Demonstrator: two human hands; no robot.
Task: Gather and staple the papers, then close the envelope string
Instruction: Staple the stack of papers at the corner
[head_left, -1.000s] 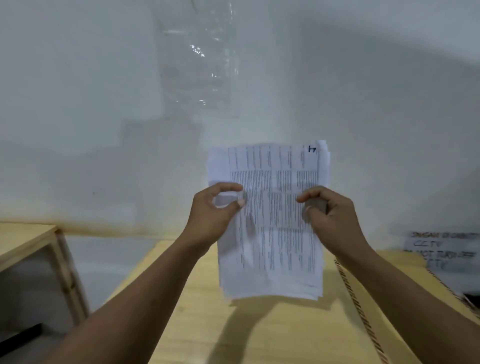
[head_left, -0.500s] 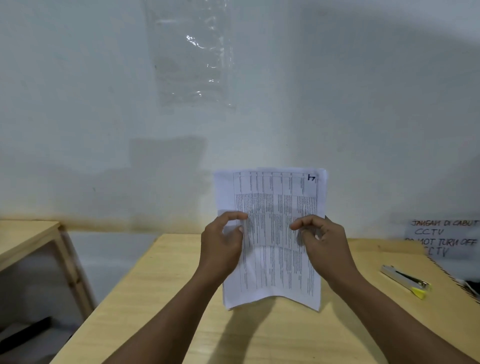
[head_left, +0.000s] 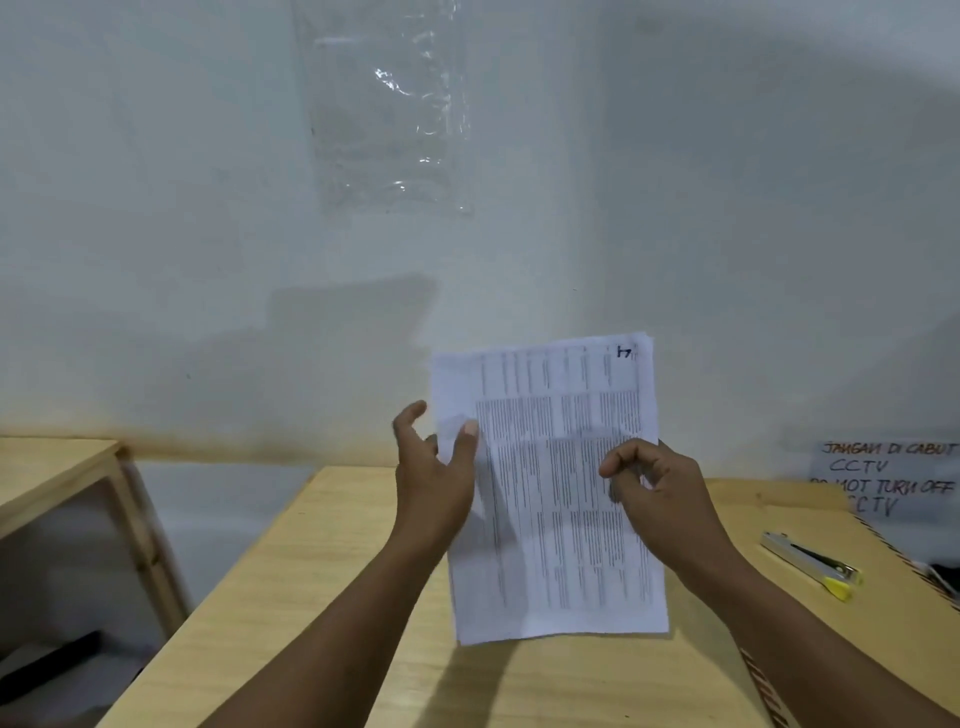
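A stack of printed white papers (head_left: 550, 499) stands upright, its bottom edge down at the wooden table (head_left: 322, 597). My right hand (head_left: 660, 499) pinches the stack's right edge with curled fingers. At the left edge, my left hand (head_left: 434, 473) has its fingers spread; only the thumb lies on the front sheet. On the table to the right lies a silver stapler (head_left: 810, 564) with a yellow tip. It rests on a brown envelope (head_left: 779, 501) with a striped border, which my right forearm partly hides. No string is visible.
A handwritten CCTV notice (head_left: 885, 480) hangs on the white wall at the right. A clear plastic sleeve (head_left: 389, 119) is stuck to the wall above. A second wooden table (head_left: 57, 467) stands to the left, with a gap of floor between the two tables.
The stack has come down from mid-air until its bottom edge reached the table. My left hand has loosened from a pinch to spread fingers. The stapler has come into view.
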